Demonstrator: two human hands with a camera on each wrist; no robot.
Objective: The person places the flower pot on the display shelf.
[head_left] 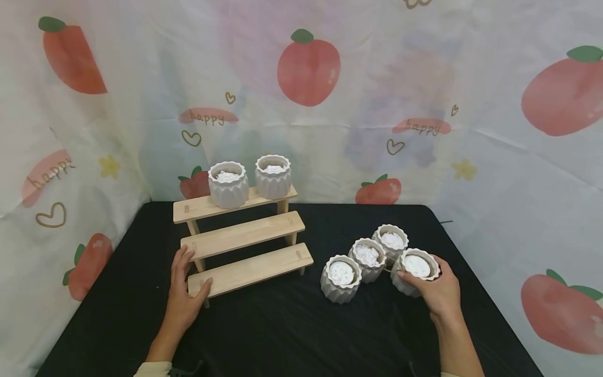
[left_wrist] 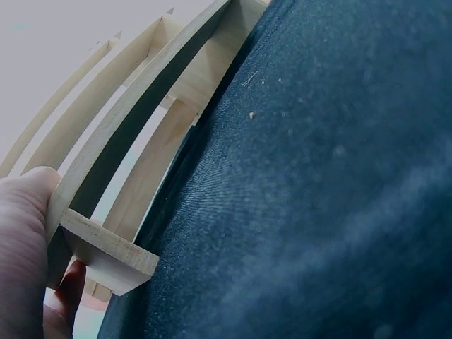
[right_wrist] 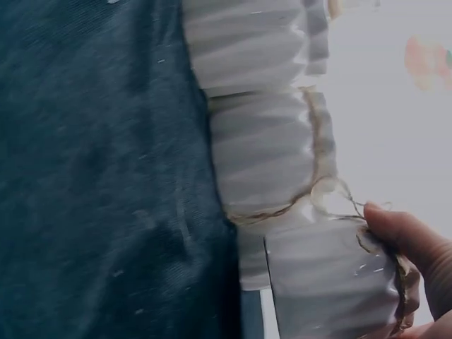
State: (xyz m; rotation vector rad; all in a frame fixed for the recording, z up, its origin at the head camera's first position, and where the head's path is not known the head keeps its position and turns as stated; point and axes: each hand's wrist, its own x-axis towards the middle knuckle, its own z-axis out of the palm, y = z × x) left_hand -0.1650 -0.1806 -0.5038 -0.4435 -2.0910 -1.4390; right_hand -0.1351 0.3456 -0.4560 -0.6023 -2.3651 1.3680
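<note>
My right hand (head_left: 442, 289) grips the rim of a white fluted pot (head_left: 400, 283), thumb on the near side. White filling shows in its mouth, and a thin twine loop (right_wrist: 332, 198) hangs by my thumb in the right wrist view. Beside it stand three matching pots: a front one (head_left: 340, 288), a middle one (head_left: 368, 259) and a back one (head_left: 392, 238). My left hand (head_left: 182, 290) holds the left end of a three-step wooden stand (head_left: 249, 269), thumb over the lowest step. The left wrist view shows fingers (left_wrist: 69, 293) under that step's end.
Two more such pots, a left one (head_left: 229, 191) and a right one (head_left: 273, 180), sit on the stand's top step. Black cloth (head_left: 301, 335) covers the table. A fruit-printed curtain (head_left: 330, 152) hangs close behind and along both sides.
</note>
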